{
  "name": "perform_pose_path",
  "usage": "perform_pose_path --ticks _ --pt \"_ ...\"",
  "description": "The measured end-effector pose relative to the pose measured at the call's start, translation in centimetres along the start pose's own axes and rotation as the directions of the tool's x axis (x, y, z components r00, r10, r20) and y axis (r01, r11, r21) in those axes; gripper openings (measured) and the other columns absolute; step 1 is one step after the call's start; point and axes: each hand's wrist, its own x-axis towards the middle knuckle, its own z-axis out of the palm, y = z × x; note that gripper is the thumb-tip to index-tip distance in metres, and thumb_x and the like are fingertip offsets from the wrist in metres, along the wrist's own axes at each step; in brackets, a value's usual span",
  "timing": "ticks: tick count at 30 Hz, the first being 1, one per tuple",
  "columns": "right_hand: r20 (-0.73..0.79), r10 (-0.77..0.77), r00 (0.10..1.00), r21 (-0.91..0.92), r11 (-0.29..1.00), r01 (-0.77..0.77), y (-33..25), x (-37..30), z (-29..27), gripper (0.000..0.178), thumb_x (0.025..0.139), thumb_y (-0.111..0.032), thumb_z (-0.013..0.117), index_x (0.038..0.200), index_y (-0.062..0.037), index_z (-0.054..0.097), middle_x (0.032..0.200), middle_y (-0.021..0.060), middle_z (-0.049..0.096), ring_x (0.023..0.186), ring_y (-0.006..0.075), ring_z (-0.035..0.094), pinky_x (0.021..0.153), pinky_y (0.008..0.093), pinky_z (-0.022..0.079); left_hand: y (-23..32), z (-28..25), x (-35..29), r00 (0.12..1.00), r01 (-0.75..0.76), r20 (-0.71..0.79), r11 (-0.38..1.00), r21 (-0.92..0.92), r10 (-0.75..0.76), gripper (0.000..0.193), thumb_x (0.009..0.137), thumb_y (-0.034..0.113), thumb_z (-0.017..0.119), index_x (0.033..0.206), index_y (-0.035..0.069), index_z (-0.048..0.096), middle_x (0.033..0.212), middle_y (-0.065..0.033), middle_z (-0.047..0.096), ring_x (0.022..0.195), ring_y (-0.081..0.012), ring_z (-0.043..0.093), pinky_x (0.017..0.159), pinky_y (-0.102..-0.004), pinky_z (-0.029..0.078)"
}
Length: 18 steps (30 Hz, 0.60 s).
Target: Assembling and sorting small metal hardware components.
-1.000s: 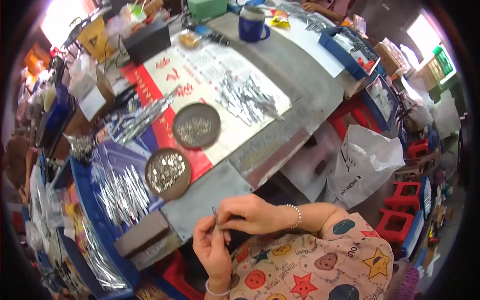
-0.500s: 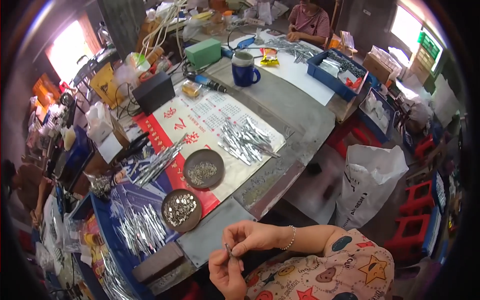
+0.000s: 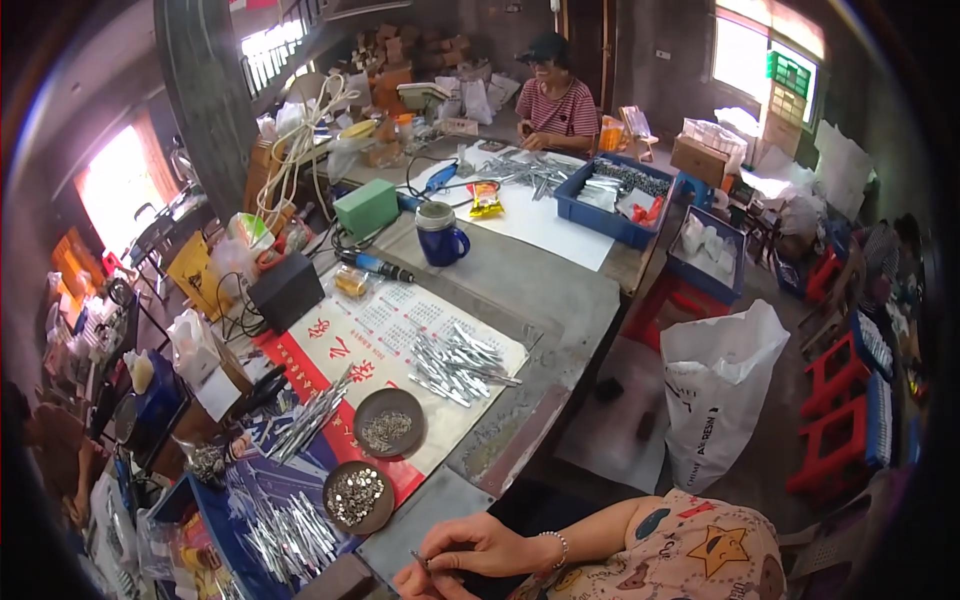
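While both hands (image 3: 455,560) are pinching a thin metal piece (image 3: 422,560) at the table's (image 3: 560,290) near edge, fingers clamped together, two dishes (image 3: 355,497) are holding small parts and strip heaps (image 3: 455,362) are lying unworked, suggesting much assembly remaining.

Daylight enters through blown-out windows (image 3: 118,190) at left and upper right, lighting the scene evenly. Fisheye distortion bends edges; a dark vignette rings the softly blurred rim.
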Motion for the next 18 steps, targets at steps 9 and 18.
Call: perform_pose_path --ticks 9,18 --pt "-0.055 -0.141 0.988 -0.195 0.972 0.128 -1.1 0.3 0.6 0.012 0.088 -0.006 0.061 0.096 0.0027 0.061 0.093 0.0102 0.064 0.084 0.0169 0.061 0.073 0.0268 0.048 0.6 0.3 0.7 0.995 -0.101 0.017 0.989 0.110 0.099 0.020 0.095 0.010 0.052 0.108 -0.004 0.051 0.102 -0.0137 0.054 0.090 -0.0203 0.055 0.083 -0.0304 0.045" --pt "-0.071 -0.105 0.992 -0.331 0.940 0.076 -0.7 0.6 0.4 0.011 0.086 -0.006 0.062 0.094 0.0011 0.061 0.088 0.0114 0.063 0.078 0.0245 0.063 0.068 0.0293 0.049 -1.0 0.6 0.8 1.000 -0.019 0.018 0.999 0.036 0.018 0.013 0.095 0.006 0.050 0.105 -0.002 0.049 0.103 -0.0133 0.053 0.086 -0.0184 0.055 0.078 -0.0292 0.046"
